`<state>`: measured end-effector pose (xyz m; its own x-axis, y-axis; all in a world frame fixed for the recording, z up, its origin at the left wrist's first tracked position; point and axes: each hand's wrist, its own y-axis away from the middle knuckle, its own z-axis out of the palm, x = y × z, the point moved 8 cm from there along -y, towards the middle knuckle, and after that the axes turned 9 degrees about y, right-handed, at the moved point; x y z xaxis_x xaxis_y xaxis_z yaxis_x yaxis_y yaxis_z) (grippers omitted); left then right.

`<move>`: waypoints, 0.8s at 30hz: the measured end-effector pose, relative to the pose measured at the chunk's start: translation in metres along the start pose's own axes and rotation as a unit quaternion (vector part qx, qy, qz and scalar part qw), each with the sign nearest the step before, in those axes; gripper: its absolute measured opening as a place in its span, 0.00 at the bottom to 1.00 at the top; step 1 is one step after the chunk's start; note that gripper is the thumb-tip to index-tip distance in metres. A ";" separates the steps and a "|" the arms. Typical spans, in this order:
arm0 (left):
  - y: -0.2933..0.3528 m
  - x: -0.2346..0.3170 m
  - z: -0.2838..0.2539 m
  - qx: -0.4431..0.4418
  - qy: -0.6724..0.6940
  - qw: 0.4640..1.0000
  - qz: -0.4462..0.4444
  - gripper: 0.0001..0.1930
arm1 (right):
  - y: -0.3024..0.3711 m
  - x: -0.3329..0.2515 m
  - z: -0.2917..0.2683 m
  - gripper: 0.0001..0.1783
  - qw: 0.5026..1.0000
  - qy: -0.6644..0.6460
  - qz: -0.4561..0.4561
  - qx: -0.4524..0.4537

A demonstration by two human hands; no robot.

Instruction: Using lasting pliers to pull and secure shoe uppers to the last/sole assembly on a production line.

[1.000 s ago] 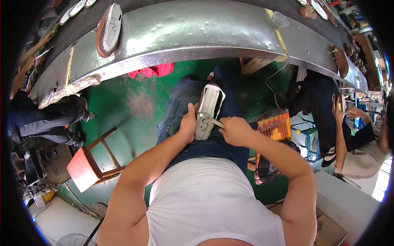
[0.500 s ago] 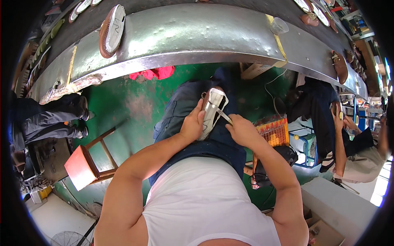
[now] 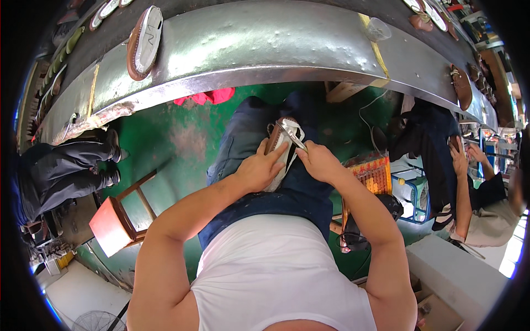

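A brown shoe upper with a pale underside [image 3: 274, 145] rests upside down on my thighs. My left hand [image 3: 263, 170] grips its side and heel end, fingers spread over the pale face. In my right hand [image 3: 321, 161] is a slim shiny metal tool [image 3: 292, 134], its far end against the toe area; whether it is a knife or pincers I cannot make out. A loose white strip [image 3: 301, 131] curves away from the shoe's right edge, beside the tool, down to my right fingers.
A metal-covered bench [image 3: 265, 41] crosses ahead, bearing another brown shoe [image 3: 144, 44] and a clear plastic cup [image 3: 377, 30]. A red-topped stool [image 3: 112, 226] stands left, an orange slatted chair [image 3: 371, 175] right. Co-workers' legs [image 3: 69, 171] show left; another person's hands [image 3: 460, 157] are at far right.
The tool has moved up toward the toe, and my right hand has shifted slightly up. My left fingers have spread across the pale face. The white strip stands further off the shoe's edge.
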<state>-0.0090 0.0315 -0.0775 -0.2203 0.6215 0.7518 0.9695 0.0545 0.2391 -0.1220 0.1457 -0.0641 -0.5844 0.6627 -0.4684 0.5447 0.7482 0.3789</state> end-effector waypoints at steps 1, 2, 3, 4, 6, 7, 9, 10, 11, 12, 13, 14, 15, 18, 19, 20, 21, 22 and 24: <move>0.004 0.001 0.000 -0.011 -0.016 1.000 0.010 0.31 | -0.001 -0.001 -0.002 0.25 1.000 0.012 -0.011 -0.005; 0.008 -0.002 0.006 -0.011 -0.018 1.000 0.013 0.31 | -0.002 0.001 -0.009 0.25 1.000 0.012 -0.011 -0.002; 0.019 -0.017 0.004 0.059 0.103 0.991 -0.062 0.32 | 0.003 0.000 -0.010 0.24 0.999 -0.021 -0.010 -0.036; 0.031 -0.035 0.003 0.128 0.220 0.958 -0.135 0.34 | 0.008 -0.004 -0.010 0.24 0.996 -0.055 -0.010 -0.071; 0.031 -0.041 0.008 0.098 0.240 0.957 -0.129 0.36 | 0.021 -0.010 -0.004 0.24 0.991 -0.118 0.003 -0.058; 0.029 -0.040 0.009 0.086 0.240 0.960 -0.117 0.38 | 0.027 -0.013 0.004 0.24 0.991 -0.128 -0.015 -0.035; 0.030 -0.032 0.007 0.074 0.239 0.963 -0.101 0.42 | 0.033 -0.017 0.023 0.24 0.997 -0.020 -0.051 -0.045; 0.035 -0.021 0.008 0.050 0.207 0.974 -0.082 0.46 | 0.034 -0.014 0.022 0.24 0.998 -0.019 -0.052 -0.041; 0.036 -0.011 0.007 0.026 0.173 0.983 -0.063 0.50 | 0.036 -0.004 0.026 0.23 0.992 -0.099 -0.006 -0.081; 0.029 -0.003 -0.005 0.029 0.171 0.983 -0.059 0.50 | 0.037 0.002 0.025 0.23 0.976 -0.178 0.038 -0.119; 0.026 -0.003 -0.001 -0.058 0.109 0.982 -0.146 0.53 | 0.042 0.002 0.013 0.24 0.974 -0.205 0.042 -0.086; 0.032 -0.006 0.002 -0.144 0.046 0.962 -0.229 0.56 | 0.045 0.008 0.015 0.24 0.974 -0.204 0.042 -0.086; 0.029 0.002 -0.012 -0.102 -0.009 0.974 -0.201 0.50 | 0.048 0.021 0.015 0.24 0.965 -0.249 0.057 -0.054; 0.032 0.024 -0.067 0.055 -0.070 0.995 -0.033 0.41 | 0.057 0.046 0.014 0.23 0.946 -0.316 0.078 0.009; 0.032 0.033 -0.091 0.105 -0.012 0.994 0.009 0.37 | 0.059 0.049 0.012 0.24 0.932 -0.352 0.086 0.017; 0.031 0.044 -0.114 0.154 0.047 0.986 0.050 0.34 | 0.062 0.052 0.011 0.25 0.916 -0.388 0.094 0.026; 0.030 0.049 -0.128 0.188 0.141 0.970 0.058 0.32 | 0.063 0.055 0.010 0.23 0.911 -0.395 0.116 0.023; 0.022 0.056 -0.134 0.206 0.298 0.926 0.103 0.27 | 0.063 0.056 0.008 0.23 0.911 -0.396 0.115 0.023; 0.001 0.061 -0.129 0.201 0.471 0.844 0.160 0.23 | 0.063 0.059 0.011 0.17 0.932 -0.338 0.132 -0.007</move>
<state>-0.0352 -0.0310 0.0476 0.2560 -0.2325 0.9383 0.9117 0.3807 -0.1544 -0.1159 0.2316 -0.0766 0.0841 0.6553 -0.7507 0.6049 0.5651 0.5610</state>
